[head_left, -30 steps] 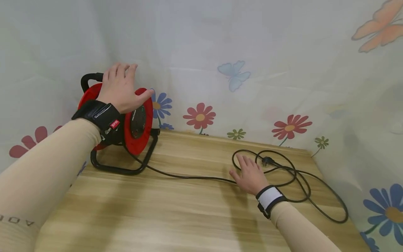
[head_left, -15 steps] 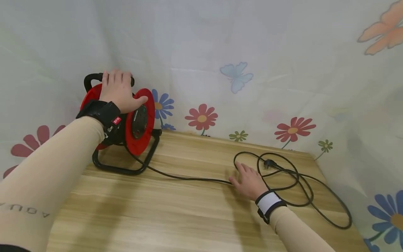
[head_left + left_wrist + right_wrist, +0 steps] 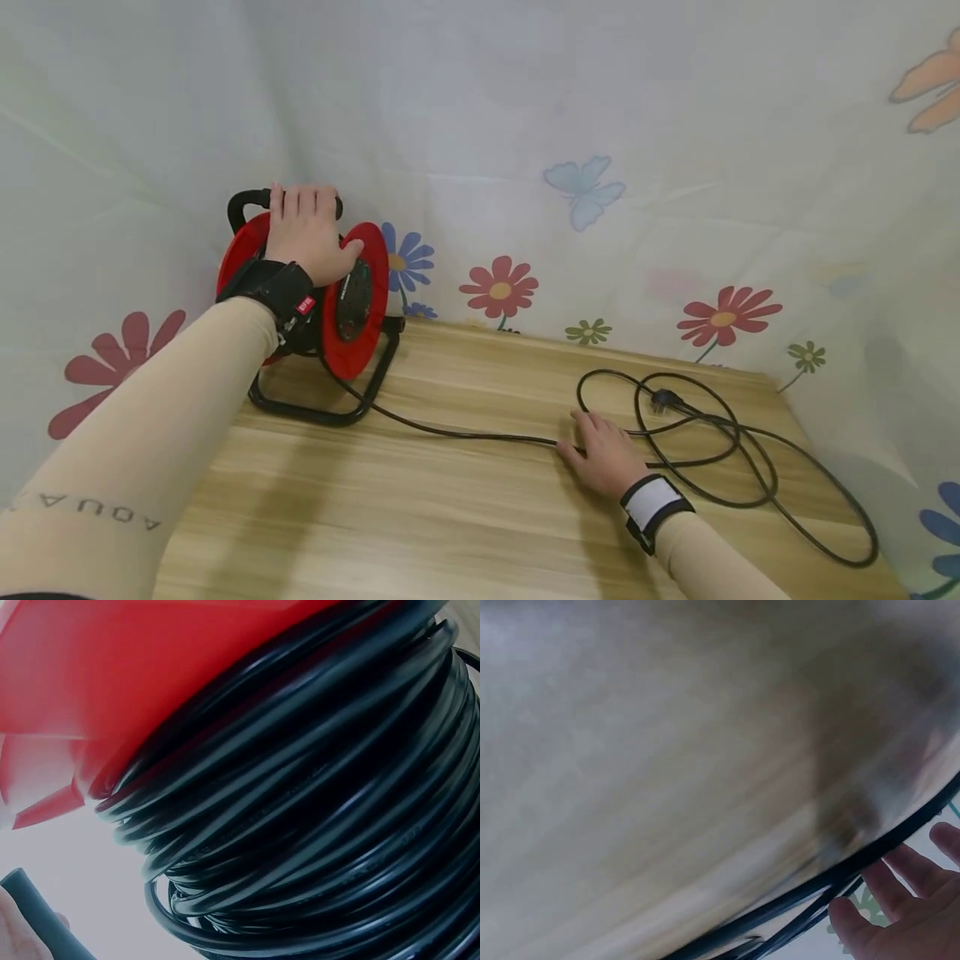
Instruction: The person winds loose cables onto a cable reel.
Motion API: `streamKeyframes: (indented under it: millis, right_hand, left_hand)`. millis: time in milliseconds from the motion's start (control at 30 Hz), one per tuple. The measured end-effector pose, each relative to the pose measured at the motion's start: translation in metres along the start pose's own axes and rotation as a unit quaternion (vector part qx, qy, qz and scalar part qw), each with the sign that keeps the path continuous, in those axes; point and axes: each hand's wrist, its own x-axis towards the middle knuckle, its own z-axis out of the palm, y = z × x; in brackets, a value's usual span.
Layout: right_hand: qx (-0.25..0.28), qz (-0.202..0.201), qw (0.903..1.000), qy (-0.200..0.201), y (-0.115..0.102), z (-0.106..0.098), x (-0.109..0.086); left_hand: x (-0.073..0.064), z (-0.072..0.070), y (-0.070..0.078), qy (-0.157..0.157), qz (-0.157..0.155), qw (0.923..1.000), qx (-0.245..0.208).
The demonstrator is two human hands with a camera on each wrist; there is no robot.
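A red and black cable reel stands on its black tubular frame at the left. My left hand lies over its top, fingers hooked over the black handle. In the left wrist view, black cable is wound thickly beside the red flange, and part of the handle crosses my fingers. The loose cable runs right from the reel beneath my right hand. That hand's fingers are loosely spread at the cable in the right wrist view.
On the wooden tabletop, the cable's far end lies in loose loops at the right, with a black plug among them. A flower-patterned curtain rises along the back and sides.
My left hand has come down onto the reel's handle from above, its raised fingers now over the bar. The right hand has lowered to the cable. The head view has shifted slightly.
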Motion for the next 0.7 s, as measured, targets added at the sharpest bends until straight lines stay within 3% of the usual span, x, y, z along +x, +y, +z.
streamKeyframes:
  millis: [333, 700]
  right_hand:
    - [-0.002, -0.039, 0.9983, 0.043, -0.005, 0.009, -0.001]
    - [0.011, -0.08, 0.993, 0.086, 0.0, 0.014, 0.0]
  left_hand:
    - [-0.01, -0.011, 0.002, -0.005, -0.021, 0.9998, -0.001]
    - [-0.013, -0.011, -0.006, -0.017, -0.003, 0.9998, -0.01]
